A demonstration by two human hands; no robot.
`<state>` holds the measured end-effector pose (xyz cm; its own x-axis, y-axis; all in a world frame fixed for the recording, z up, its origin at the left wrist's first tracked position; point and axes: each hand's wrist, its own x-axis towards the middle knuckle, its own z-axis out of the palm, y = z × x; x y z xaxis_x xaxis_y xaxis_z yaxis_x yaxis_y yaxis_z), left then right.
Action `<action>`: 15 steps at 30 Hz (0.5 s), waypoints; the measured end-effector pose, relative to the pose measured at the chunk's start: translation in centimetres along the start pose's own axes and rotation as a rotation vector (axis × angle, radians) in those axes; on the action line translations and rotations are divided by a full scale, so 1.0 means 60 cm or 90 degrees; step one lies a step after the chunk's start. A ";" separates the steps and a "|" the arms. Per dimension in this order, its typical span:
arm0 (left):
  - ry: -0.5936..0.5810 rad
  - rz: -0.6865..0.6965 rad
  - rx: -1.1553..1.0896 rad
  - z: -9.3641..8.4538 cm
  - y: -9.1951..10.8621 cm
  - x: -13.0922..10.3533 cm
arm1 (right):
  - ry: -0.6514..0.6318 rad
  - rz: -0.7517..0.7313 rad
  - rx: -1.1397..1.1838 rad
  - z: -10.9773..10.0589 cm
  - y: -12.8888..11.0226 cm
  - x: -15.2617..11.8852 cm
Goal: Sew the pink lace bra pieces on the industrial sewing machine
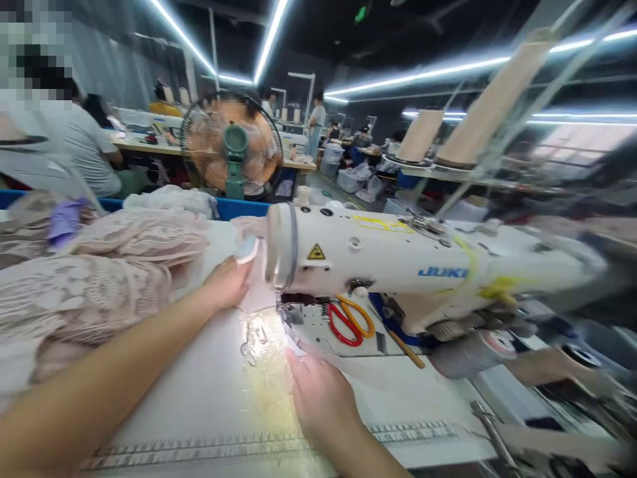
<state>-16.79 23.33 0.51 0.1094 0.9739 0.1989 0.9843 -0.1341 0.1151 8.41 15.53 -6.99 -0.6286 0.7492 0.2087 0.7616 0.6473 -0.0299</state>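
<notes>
A white sewing machine (378, 249) reaches across the table from the right. Left of its head, my left hand (227, 282) is closed on a pale pink fabric piece (259, 289), whose upper end is whitish. The fabric runs toward the needle area, where the machine head hides part of it. My right hand (321, 392) is closed in front of the needle area, with a small whitish edge of fabric (294, 342) at its fingertips. Both hands are slightly blurred.
Lace fabric (109, 285) is heaped at the left. Red-and-yellow-handled scissors (348, 325) lie under the machine arm. A measuring tape strip (199, 450) crosses the front edge. Behind stand a fan (231, 143) and thread cones (421, 136); a person (89, 143) sits at the left.
</notes>
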 end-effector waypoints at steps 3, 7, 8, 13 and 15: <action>0.004 -0.010 0.095 -0.053 0.017 -0.061 | -0.002 -0.006 0.013 0.013 0.006 -0.006; 0.064 -0.106 0.221 -0.148 -0.008 -0.186 | 0.007 0.005 0.036 0.036 0.009 -0.009; 0.095 -0.163 0.254 -0.171 -0.027 -0.217 | 0.009 0.009 0.038 0.038 0.007 -0.008; 0.136 -0.339 0.297 -0.246 -0.138 -0.314 | -0.019 0.008 0.050 0.017 -0.003 0.001; 0.185 -0.298 0.269 -0.257 -0.148 -0.325 | -0.036 0.011 0.067 0.002 -0.005 0.006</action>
<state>-29.79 2.68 10.59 -0.3232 0.8154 0.4803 0.8951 0.4282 -0.1247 7.92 15.61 -7.01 -0.6255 0.7653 0.1522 0.7538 0.6430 -0.1355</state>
